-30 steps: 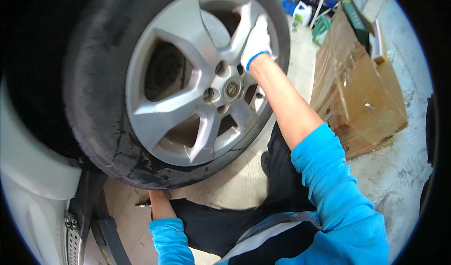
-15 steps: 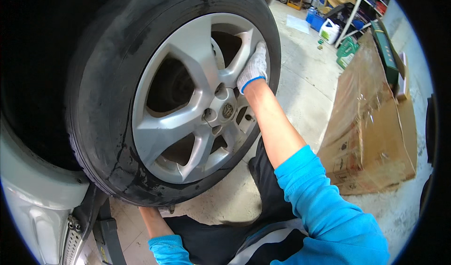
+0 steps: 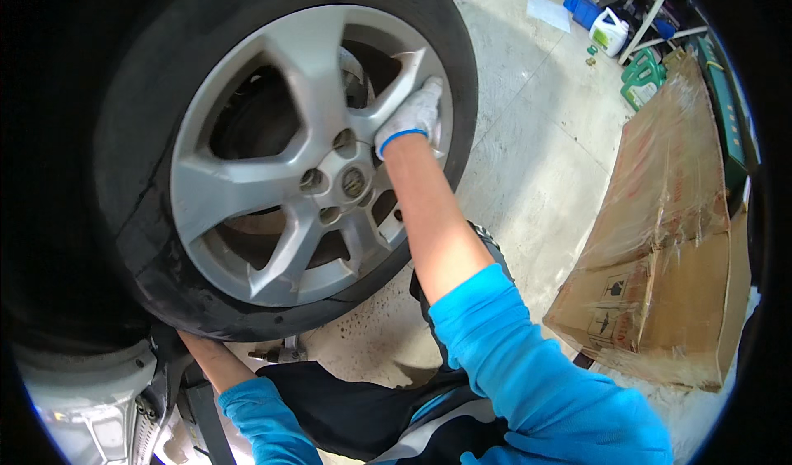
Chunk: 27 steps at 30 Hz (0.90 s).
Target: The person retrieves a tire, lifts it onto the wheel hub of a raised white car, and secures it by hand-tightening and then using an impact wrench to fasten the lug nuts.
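A car wheel [image 3: 285, 147], a silver spoked alloy rim in a black tyre [image 3: 140, 209], stands upright and slightly tilted at the car's wheel arch. My right hand [image 3: 417, 114], in a white knit glove with a blue cuff, grips a spoke near the rim's right side. My left forearm [image 3: 213, 362] reaches under the tyre's lower edge; the left hand itself is hidden there. Through the spoke gaps a brake disc [image 3: 353, 77] shows behind the wheel. The spoke and the bolt holes around the centre cap [image 3: 353, 183] are uncovered.
The car's pale body panel [image 3: 82, 382] is at lower left. Under the tyre lies a metal tool [image 3: 285, 351] on the floor. A large cardboard box [image 3: 643, 242] stands to the right, with a green jug [image 3: 643, 79] and a white jug [image 3: 609, 32] beyond it.
The wheel has shifted left in view, toward the car, with my right hand still on its spoke. The brake disc shows more plainly behind it. My head view has also shifted.
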Tool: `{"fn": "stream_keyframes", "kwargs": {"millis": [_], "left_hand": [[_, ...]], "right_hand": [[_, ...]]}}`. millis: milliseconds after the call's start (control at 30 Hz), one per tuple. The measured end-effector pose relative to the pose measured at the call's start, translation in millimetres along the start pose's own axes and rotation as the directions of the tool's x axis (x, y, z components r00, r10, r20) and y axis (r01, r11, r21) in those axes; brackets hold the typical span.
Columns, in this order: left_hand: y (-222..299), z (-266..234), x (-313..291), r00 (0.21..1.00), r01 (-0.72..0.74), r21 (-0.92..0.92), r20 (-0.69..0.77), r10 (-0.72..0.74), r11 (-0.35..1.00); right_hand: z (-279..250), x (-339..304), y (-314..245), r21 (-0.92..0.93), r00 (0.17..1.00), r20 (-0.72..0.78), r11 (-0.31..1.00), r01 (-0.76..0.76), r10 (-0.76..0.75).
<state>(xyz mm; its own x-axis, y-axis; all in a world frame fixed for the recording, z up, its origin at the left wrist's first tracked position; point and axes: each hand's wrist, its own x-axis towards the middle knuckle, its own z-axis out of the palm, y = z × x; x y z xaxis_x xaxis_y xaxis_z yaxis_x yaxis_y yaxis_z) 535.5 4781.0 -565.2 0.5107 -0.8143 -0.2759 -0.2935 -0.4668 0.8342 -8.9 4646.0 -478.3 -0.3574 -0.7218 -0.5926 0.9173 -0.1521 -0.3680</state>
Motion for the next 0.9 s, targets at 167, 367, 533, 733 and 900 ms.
{"fn": "stream_keyframes", "kwargs": {"millis": [167, 367, 533, 733, 900], "left_hand": [[-0.1, 7.0, 0.4, 1.000, -0.009, 0.051, -0.021, 0.010, 0.999], [-0.6, 9.3, 19.6, 0.998, -0.055, 0.085, -0.037, 0.058, 0.995], [-4.8, 8.5, 25.2, 0.994, -0.103, 0.083, -0.032, 0.106, 0.991], [-7.3, 7.5, 23.9, 0.989, -0.142, 0.092, -0.034, 0.145, 0.986], [-13.2, 8.2, 25.2, 0.986, -0.158, 0.090, -0.036, 0.161, 0.983]], "right_hand": [[-3.8, 14.4, 20.9, -0.086, 0.974, -0.205, 0.993, 0.083, -0.099], [-13.2, 27.8, 29.2, 0.036, 0.999, -0.017, 0.999, 0.034, -0.033], [-11.5, 23.2, 34.7, 0.067, 0.992, 0.115, 0.996, 0.053, -0.060], [-7.1, 27.9, 33.5, 0.164, 0.993, 0.068, 0.983, 0.084, -0.096], [-4.4, 20.2, 39.5, 0.074, 0.984, -0.016, 0.981, 0.180, -0.179]]}}
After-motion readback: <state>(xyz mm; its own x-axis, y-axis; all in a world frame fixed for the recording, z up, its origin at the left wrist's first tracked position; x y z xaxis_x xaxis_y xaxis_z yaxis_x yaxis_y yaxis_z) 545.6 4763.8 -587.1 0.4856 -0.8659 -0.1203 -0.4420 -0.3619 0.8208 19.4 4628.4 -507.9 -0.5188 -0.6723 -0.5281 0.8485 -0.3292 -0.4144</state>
